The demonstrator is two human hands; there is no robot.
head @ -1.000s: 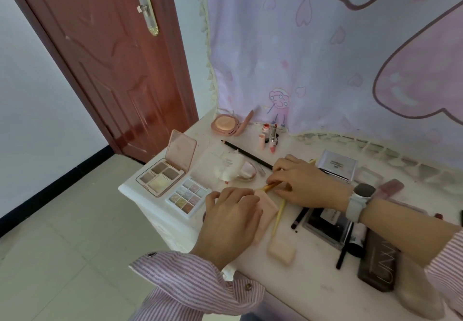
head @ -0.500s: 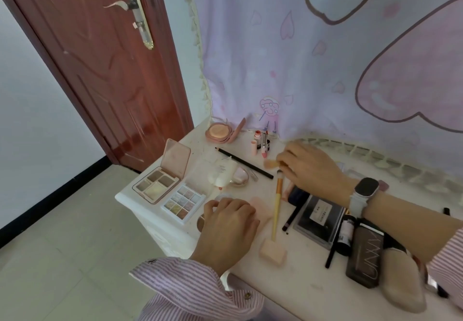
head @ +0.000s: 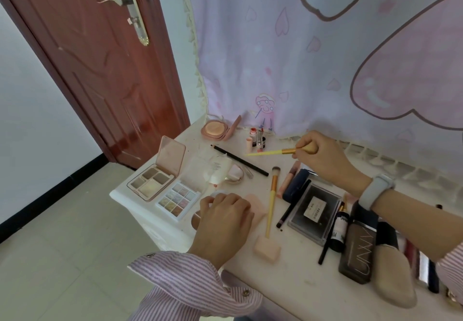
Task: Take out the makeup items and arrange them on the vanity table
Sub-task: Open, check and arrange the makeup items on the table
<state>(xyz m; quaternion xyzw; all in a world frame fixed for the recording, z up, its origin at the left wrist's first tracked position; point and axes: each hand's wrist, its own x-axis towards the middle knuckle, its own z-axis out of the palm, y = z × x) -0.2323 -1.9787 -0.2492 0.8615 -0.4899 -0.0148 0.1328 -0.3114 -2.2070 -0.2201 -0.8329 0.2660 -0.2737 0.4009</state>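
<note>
Head view: since half a second ago your right hand has lifted off the cluster by the black cases and now pinches a yellow brush at its gold ferrule end, holding it level above the far part of the vanity table, thin end pointing left toward the lipsticks. Your left hand has stayed put, fingers curled knuckles-up at the near left edge, pressing on a pink puff; can't tell if it grips anything under it. The second yellow brush still lies where it was, bristles far, handle end touching the pink sponge. Surface: white top, two open eyeshadow palettes at the left edge, round pink compact open at the far left corner, black pencil lying diagonal, black palette mid-right, dark foundation bottle and beige pouch near right. Room: pale purple curtain with pink hearts hangs behind the table, red-brown door with a brass handle far left, tiled floor below.
</note>
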